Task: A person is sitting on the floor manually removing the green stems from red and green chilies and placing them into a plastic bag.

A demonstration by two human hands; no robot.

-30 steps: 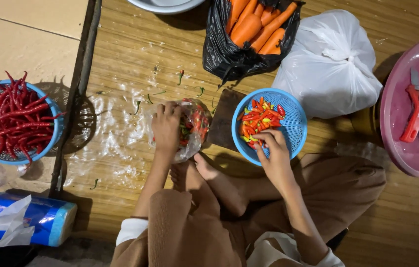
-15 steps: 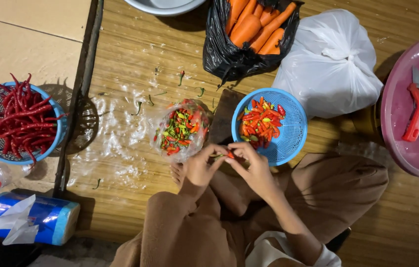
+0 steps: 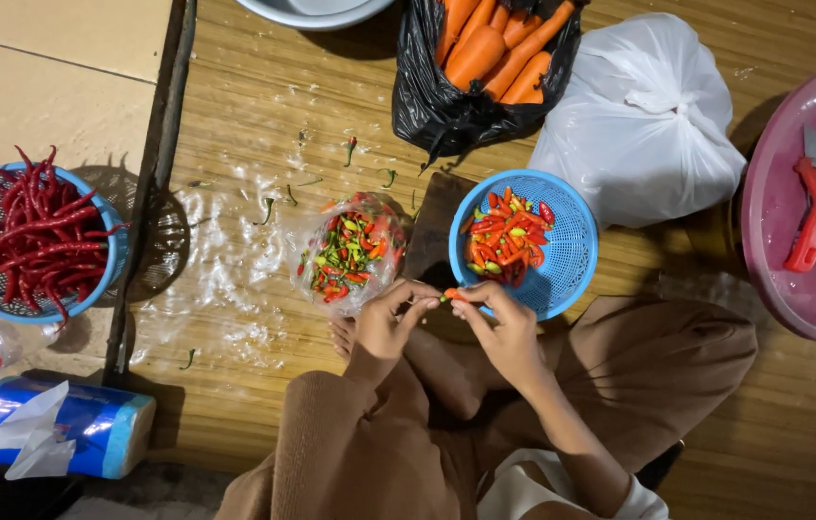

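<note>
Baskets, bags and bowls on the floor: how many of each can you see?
Round blue plastic baskets: 2 (long red chillies; small cut chillies)
Plastic bags: 3 (black with carrots; tied white; clear with mixed chillies)
Basins: 2 (pink; pale)
Total: 7

You are sitting on the floor of a home cooking area: a woven mat is lying under you, with baskets of chilies, bagged carrots and a basin holding a peeler.
</note>
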